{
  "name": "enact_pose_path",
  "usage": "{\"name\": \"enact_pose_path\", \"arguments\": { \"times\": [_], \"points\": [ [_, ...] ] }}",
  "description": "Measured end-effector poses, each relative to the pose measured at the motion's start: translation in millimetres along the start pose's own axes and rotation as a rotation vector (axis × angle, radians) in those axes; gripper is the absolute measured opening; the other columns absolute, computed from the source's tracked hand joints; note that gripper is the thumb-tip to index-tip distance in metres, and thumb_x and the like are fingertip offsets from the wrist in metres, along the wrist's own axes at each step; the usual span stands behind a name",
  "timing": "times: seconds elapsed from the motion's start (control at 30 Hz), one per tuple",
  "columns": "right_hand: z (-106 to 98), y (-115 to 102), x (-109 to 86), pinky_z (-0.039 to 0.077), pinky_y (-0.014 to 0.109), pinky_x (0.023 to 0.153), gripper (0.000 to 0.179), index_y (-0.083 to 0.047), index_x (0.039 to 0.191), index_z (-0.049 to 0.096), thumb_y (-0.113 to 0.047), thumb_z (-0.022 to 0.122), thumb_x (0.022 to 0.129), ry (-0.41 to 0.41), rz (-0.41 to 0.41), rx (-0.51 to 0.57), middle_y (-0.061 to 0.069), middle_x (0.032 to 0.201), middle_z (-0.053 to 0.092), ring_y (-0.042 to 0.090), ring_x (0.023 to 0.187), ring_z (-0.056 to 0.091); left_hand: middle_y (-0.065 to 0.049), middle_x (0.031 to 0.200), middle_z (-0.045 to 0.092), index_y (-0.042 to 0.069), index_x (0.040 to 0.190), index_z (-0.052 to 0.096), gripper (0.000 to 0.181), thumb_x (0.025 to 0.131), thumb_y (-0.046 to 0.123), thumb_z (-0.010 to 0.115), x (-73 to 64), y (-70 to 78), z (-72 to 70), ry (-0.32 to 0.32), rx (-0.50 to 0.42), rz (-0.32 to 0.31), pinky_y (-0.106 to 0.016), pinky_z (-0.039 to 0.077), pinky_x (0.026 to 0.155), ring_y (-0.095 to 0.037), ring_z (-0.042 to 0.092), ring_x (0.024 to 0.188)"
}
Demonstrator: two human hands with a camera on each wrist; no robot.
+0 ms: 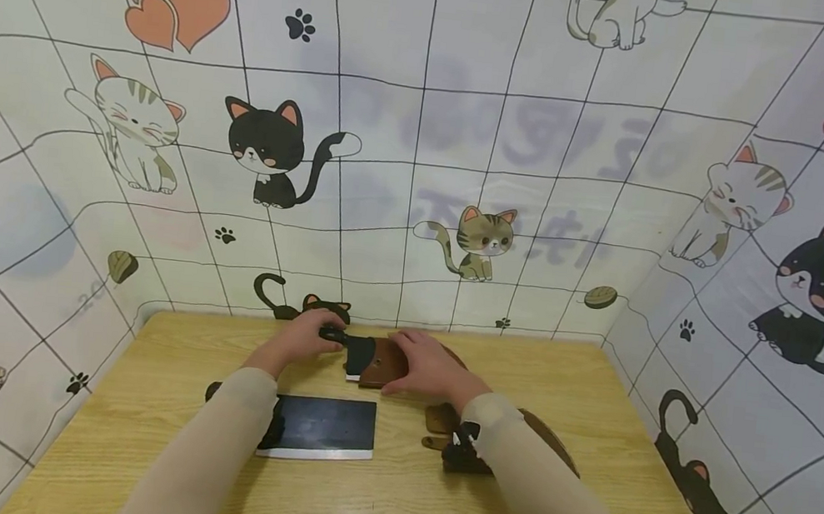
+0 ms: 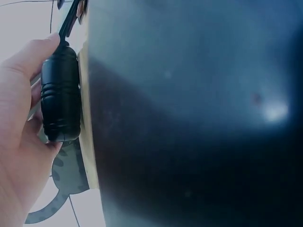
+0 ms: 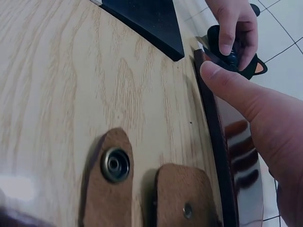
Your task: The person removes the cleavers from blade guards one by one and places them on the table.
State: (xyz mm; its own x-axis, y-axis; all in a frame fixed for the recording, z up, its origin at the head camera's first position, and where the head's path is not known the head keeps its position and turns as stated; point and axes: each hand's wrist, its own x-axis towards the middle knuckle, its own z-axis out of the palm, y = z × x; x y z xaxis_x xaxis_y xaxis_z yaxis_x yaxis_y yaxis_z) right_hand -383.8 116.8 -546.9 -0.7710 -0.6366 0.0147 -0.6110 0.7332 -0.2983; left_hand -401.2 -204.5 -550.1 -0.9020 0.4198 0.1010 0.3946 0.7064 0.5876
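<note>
At the back of the table, my left hand grips the black handle of a cleaver, whose dark blade shows just beyond it. The rest of that blade is hidden inside a brown leather sheath. My right hand holds this sheath, with the thumb on its near side. Closer to me lies a second cleaver with a dark blade and a pale edge, partly covered by the left forearm. Under the right forearm is another brown sheath, with snap straps that stick out leftward.
The wooden table meets a cat-printed grid cloth at its back and sides. The second cleaver's bare blade lies between the two forearms. A dark piece lies beside the straps at the right.
</note>
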Motion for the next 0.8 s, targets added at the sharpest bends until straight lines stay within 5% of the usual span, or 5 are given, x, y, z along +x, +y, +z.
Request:
{"name": "enact_pose_path", "arguments": {
  "times": [0.8],
  "points": [
    [20.2, -5.8, 11.4, 0.029, 0.06, 0.129, 0.115, -0.016, 0.173, 0.039, -0.08, 0.079, 0.086, 0.031, 0.014, -0.009, 0.009, 0.169, 0.045, 0.036, 0.16, 0.036, -0.016, 0.148, 0.067, 0.009, 0.138, 0.075, 0.039, 0.102, 0.021, 0.083, 4.9, 0.7, 9.0, 0.014, -0.055, -0.12, -0.062, 0.044, 0.118, -0.043, 0.055, 0.145]
  ]
}}
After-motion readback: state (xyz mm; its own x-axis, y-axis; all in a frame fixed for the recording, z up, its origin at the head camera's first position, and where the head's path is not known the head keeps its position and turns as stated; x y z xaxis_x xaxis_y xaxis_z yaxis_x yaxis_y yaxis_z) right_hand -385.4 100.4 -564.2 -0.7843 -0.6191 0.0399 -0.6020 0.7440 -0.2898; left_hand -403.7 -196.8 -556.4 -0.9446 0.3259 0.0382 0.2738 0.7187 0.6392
